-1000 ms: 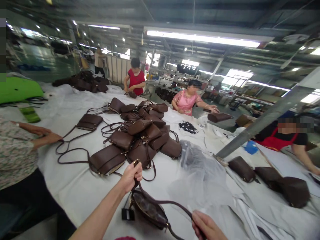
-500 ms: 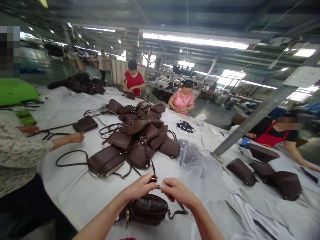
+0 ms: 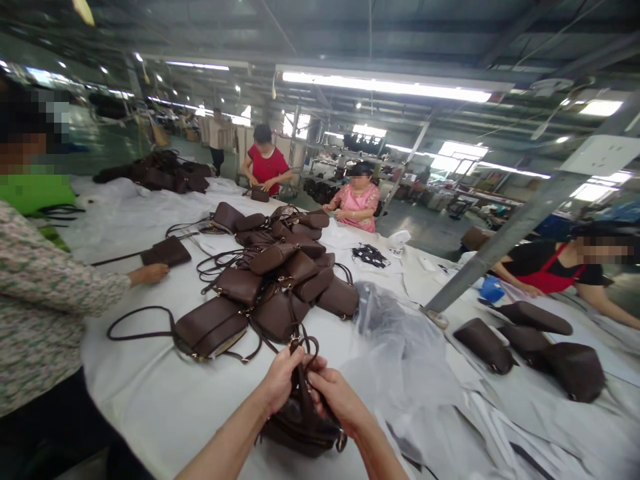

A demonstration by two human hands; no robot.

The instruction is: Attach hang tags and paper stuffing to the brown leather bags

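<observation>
Both my hands are closed on a dark brown strap [image 3: 302, 383] just above a handbag. My left hand [image 3: 280, 381] pinches it near a metal fitting at the top, and my right hand [image 3: 333, 393] grips it on the other side, where a loop of strap rises between them. Below my hands the dark brown handbag [image 3: 300, 433] lies on the white table, partly hidden by them; a gold-coloured ring shows at its right end. Beyond my fingertips, a heap of brown handbags [image 3: 280, 317] with straps spreads over the table.
Clear plastic sheeting [image 3: 395, 353] lies to the right of the heap. A grey post [image 3: 500, 247] rises from the table. Several brown bags [image 3: 575, 373] lie at far right. At left, a co-worker's hand [image 3: 153, 273] touches a small bag [image 3: 166, 252]. Other people stand along the far side.
My hands have come closer together, and a strap loop now stands between them. The co-worker at left has leaned in and reached the small bag.
</observation>
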